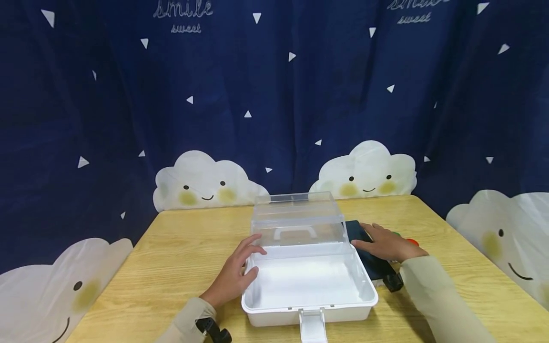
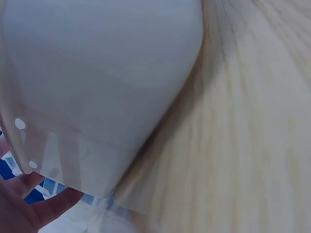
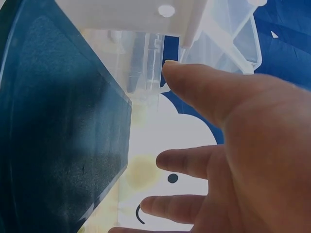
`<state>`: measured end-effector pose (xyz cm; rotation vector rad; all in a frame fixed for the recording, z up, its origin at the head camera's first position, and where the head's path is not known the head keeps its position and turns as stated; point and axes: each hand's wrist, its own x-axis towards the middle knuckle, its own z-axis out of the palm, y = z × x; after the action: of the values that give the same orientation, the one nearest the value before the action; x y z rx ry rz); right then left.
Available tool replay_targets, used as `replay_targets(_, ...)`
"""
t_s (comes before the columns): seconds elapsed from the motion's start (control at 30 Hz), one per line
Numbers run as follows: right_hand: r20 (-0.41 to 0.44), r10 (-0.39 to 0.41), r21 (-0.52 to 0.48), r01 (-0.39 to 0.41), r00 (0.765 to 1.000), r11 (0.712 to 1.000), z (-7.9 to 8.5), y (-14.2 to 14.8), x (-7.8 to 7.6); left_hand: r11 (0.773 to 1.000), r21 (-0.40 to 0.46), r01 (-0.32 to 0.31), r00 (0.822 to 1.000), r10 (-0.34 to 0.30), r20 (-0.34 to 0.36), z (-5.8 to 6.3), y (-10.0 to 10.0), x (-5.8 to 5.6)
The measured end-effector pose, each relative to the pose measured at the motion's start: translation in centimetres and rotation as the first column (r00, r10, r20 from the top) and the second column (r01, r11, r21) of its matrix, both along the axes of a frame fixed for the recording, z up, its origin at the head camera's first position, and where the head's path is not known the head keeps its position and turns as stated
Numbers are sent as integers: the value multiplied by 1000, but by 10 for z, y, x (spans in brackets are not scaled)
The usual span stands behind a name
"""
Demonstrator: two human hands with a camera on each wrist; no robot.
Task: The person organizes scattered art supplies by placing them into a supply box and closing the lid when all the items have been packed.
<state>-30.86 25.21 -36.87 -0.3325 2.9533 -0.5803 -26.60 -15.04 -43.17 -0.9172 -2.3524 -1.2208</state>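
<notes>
A white plastic box [image 1: 306, 281] stands on the table with its clear lid [image 1: 298, 214] tipped back, and its inside shows bare. At the box's left wall is my left hand [image 1: 235, 274], fingers loosely bent, with fingertips and thumb right at the rim. The left wrist view shows the box's outer wall [image 2: 102, 73] and part of this hand [image 2: 34, 204] by the corner. Close to the box's right side lies a flat, dark blue-green thing [image 1: 370, 257]. Over its far right part reaches my right hand [image 1: 381, 243], fingers spread, overlapping it in the head view.
Small red [image 1: 412, 242] and green [image 1: 396, 234] things show partly behind the right hand. A white latch [image 1: 312, 326] hangs from the box's front. The wooden table [image 1: 193, 238] ends at a dark blue curtain [image 1: 223, 124] with cloud figures.
</notes>
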Motion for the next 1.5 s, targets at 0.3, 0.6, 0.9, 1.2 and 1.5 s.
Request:
replay_targets(0.3,-28,43,3,-43,999,999,2,2,-4,999,38,17,1000,-18,17,2,2,-2)
replay_targets(0.6,-44,76,52,-74,996,996,0,1,-2,998,50,43,999,-44,12,-5,1,-6)
replay_targets(0.9,-11,8,114,-7,1000,993,-2,-4,-1,999,45,27,999,-28,15,-6,1,-4)
replay_targets(1.2,38,-26,149,20,999,989,0,-9,5,999,53,-9,1000,9,0,-5,2,-2)
replay_targets(1.5,50,-68,185,58,996,981,-5,-11,6,998,62,-21,1000,21,4,-4,2,0)
